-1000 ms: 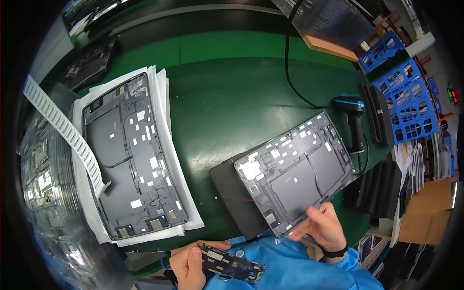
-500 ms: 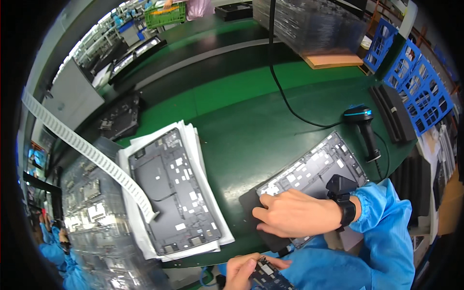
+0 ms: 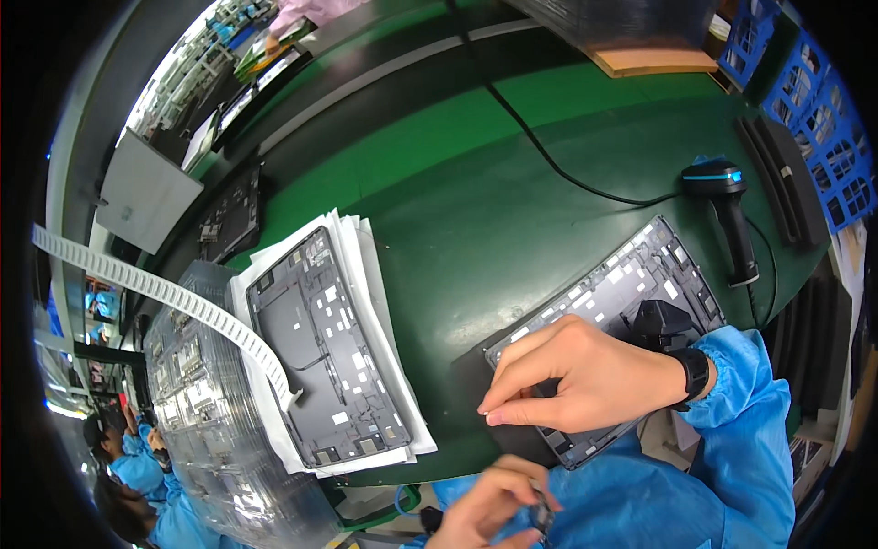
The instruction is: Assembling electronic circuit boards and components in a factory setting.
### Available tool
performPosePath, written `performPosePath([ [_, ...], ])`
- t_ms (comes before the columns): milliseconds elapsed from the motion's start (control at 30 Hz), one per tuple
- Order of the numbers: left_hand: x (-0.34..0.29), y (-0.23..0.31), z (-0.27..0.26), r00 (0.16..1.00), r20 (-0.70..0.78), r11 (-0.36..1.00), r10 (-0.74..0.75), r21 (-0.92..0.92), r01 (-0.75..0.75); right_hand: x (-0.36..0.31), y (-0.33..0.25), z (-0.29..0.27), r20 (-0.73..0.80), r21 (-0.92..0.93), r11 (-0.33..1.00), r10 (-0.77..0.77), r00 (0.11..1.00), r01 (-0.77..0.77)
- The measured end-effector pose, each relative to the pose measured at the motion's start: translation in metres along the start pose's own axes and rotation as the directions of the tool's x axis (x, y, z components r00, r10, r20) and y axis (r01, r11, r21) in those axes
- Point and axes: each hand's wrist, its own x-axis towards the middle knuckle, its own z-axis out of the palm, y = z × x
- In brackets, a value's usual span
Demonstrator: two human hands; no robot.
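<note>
My left hand, low at the picture's bottom edge, grips a small dark circuit board, turned nearly edge-on and partly hidden by the fingers. My right hand hovers over a grey tablet housing, thumb and forefinger pinched together. Whatever sits between those fingertips is too small to make out. Beneath the housing's left side lies a black pad. A second grey housing, dotted with white patches and a dark cable, rests on white sheets to the left.
A barcode scanner stands at the right beside black foam strips. Clear plastic trays with boards are stacked at the left. A label strip crosses above them. Blue crates stand far right; co-workers sit at the lower left.
My right hand has risen off the housing, its fingertips now pinched. My left hand has tilted the circuit board from face-up to nearly edge-on. The whole view has shifted slightly.
</note>
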Motion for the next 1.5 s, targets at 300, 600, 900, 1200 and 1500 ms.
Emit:
performPosePath([
  [300, 0.024, 0.019, -0.003, 0.689, -0.548, 0.863, 0.475, 0.441, -0.245, -0.007, 0.009, 0.003, 0.116, 0.030, 0.998, 0.058, 0.992, -0.062],
  [600, 0.008, 0.015, -0.016, 0.753, -0.499, 0.832, 0.430, 0.543, -0.116, -0.009, 0.002, -0.001, 0.153, 0.049, 0.956, 0.278, 0.949, -0.288],
  [900, 0.004, 0.035, -0.025, 0.931, -0.204, 0.541, 0.303, 0.841, 0.007, -0.002, 0.002, 0.004, 0.186, 0.031, 0.956, 0.280, 0.942, -0.291],
  [1200, 0.005, 0.031, -0.033, 0.958, -0.075, 0.532, 0.278, 0.842, -0.088, 0.001, -0.002, -0.005, 0.338, -0.118, 0.942, 0.336, 0.879, -0.315],
  [1500, 0.010, 0.035, -0.029, 0.969, -0.017, 0.472, 0.245, 0.875, -0.104, 0.003, -0.007, -0.006, 0.384, -0.167, 0.917, 0.399, 0.833, -0.362],
])
